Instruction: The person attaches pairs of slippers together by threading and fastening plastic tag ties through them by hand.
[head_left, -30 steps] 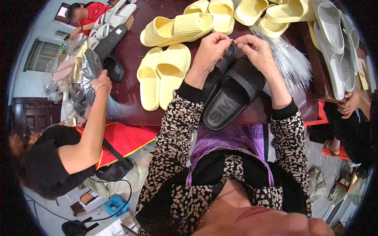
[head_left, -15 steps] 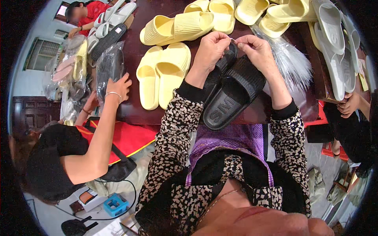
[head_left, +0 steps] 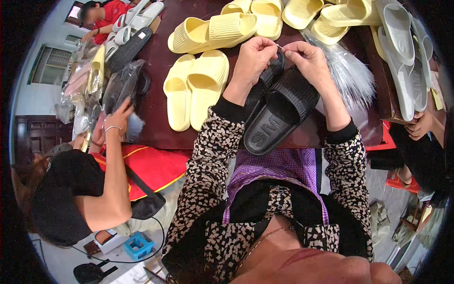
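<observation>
our left hand [head_left: 257, 57] and right hand [head_left: 306, 62] are nearly closed, each thumb pinched to its forefinger on a thin piece [head_left: 280, 48] too small to make out, by the far end of the two black slippers [head_left: 287, 97], which lie at the near edge of the table [head_left: 153, 102]. to manage it well, we would hold both pinches light and close together, wrists steady, so it won't slip.

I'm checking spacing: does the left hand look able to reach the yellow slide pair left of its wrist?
Probably yes: nothing visible blocks the left hand from the yellow pair, though it pinches a tiny item.
</observation>
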Tool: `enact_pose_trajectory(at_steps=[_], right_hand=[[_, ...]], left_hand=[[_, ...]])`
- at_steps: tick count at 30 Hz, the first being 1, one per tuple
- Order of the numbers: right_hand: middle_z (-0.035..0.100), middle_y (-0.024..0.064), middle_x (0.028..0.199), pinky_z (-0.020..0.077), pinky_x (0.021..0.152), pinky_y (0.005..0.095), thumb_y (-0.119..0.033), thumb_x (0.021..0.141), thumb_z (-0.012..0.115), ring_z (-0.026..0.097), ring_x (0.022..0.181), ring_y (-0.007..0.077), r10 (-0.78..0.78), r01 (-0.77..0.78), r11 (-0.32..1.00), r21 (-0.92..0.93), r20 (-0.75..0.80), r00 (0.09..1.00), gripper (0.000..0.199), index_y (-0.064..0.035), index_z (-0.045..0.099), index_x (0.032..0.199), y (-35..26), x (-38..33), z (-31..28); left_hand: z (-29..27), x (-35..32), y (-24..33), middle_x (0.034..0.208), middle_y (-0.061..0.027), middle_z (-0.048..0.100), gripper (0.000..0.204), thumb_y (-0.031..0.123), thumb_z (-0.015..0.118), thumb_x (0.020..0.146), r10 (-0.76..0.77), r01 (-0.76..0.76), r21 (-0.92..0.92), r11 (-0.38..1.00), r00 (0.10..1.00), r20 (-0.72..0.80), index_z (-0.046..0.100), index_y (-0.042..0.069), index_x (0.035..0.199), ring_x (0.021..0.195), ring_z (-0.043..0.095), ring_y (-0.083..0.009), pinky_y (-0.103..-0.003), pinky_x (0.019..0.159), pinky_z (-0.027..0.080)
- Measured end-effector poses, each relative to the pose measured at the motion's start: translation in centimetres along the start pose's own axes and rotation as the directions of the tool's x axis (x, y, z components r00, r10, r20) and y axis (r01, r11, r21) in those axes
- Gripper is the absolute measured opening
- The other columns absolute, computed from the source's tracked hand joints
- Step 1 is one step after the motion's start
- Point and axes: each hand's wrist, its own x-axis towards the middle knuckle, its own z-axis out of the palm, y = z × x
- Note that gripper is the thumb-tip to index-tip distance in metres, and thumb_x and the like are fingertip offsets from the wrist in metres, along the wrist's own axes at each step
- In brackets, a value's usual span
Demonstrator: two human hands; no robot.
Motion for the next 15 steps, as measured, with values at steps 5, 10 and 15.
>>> enact_pose_trajectory(at_steps=[5,10,15], right_hand=[[0.07,0.0088,0.084,0.0511,0.072,0.0285,-0.013,0.082,0.065,0.065,0.074,0.0148,-0.001,0.001,0.999,-0.054,0.0,1.0,0.017,-0.0031,0.069,0.095,-0.5,0.0,0.0],[0.07,0.0119,0.084,0.0514,0.073,0.0303,-0.014,0.081,0.065,0.067,0.077,0.0194,0.019,-0.021,0.992,-0.128,-0.012,1.0,0.018,-0.0025,0.069,0.094,-1.4,-0.2,0.1],[0.069,0.0083,0.082,0.0505,0.069,0.0267,-0.009,0.083,0.062,0.064,0.074,0.0139,-0.052,0.044,0.979,-0.199,-0.037,0.998,0.017,0.0004,0.068,0.096,-1.4,-0.3,0.2]], left_hand=[[-0.1,0.0,-0.2,0.069,-0.0017,0.062,0.006,0.008,0.065,0.082,0.024,-0.024,0.003,1.0,1.0,-0.006,0.062,0.003,0.085,0.052,0.048,-0.0036,-0.016,0.046,0.037],[0.2,-0.2,-0.8,0.068,-0.0027,0.063,0.005,0.005,0.065,0.08,0.15,-0.143,0.105,0.984,0.986,-0.066,0.062,0.001,0.08,0.056,0.052,-0.0047,-0.018,0.051,0.041],[1.1,-0.6,-1.0,0.062,-0.0057,0.062,0.006,0.003,0.064,0.076,0.369,-0.307,0.336,0.89,0.919,-0.137,0.062,-0.003,0.074,0.057,0.055,-0.0073,-0.024,0.054,0.045]])
